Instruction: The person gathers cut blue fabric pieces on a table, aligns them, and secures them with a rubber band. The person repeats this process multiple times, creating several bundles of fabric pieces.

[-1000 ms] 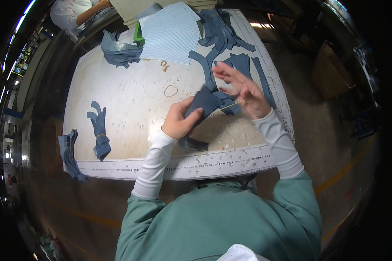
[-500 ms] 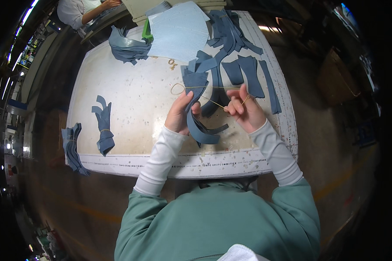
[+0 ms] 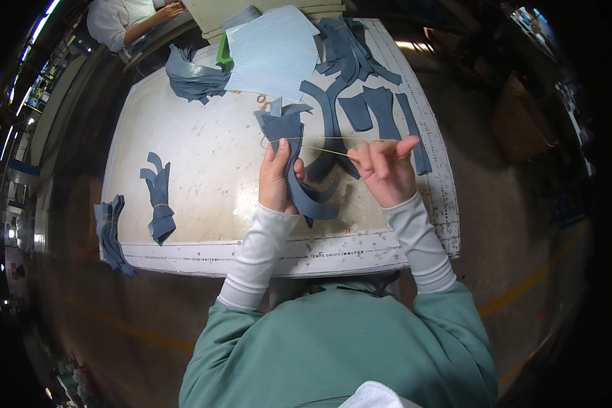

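Note:
My left hand (image 3: 275,182) is closed around a bundle of blue-grey strips (image 3: 283,128). Its flared ends point away from me, while curved tails hang out below the palm. A thin yellow rubber band (image 3: 326,138) loops round the strips by my left thumb and runs taut to the right. My right hand (image 3: 385,171) pulls the other end of that band with bent fingers, over the right side of the table. Where the band passes behind the strips is hidden.
Two banded bundles, one upright (image 3: 160,211) and one at the edge (image 3: 110,231), lie left. Farther off are a strip pile (image 3: 194,76), perforated white sheets (image 3: 275,54), loose bands (image 3: 261,100) and another pile (image 3: 347,47). Loose pieces (image 3: 382,112) lie right. A co-worker's hand (image 3: 170,11) shows beyond.
My right hand has turned and drawn the band farther right, narrowing it. The loop left of the strips has shrunk against them. My left hand and the strips have shifted slightly left.

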The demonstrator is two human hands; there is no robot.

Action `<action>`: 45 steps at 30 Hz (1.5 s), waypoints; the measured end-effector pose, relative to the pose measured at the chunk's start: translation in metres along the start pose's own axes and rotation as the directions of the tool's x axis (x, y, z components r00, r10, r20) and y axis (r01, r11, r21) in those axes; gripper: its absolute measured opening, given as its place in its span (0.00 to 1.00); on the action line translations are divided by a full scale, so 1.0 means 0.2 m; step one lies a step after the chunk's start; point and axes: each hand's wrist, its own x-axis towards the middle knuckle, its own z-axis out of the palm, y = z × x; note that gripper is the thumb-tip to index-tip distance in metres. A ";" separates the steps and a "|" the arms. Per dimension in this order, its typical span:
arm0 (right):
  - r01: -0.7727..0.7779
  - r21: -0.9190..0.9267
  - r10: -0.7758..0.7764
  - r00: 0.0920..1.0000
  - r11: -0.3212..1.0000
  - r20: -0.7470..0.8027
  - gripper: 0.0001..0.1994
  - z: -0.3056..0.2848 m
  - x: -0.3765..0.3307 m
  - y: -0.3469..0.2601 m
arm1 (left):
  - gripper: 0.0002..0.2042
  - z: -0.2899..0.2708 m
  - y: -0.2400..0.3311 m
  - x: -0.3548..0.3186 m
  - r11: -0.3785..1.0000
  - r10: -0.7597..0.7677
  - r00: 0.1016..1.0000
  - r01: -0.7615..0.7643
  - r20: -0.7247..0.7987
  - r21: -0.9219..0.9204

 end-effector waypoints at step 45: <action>-0.733 -0.673 -0.138 0.660 0.097 -0.739 0.16 -0.79 0.85 -0.51 | 0.05 -0.33 -0.06 -0.06 0.829 0.233 0.968 -0.245 0.087 0.503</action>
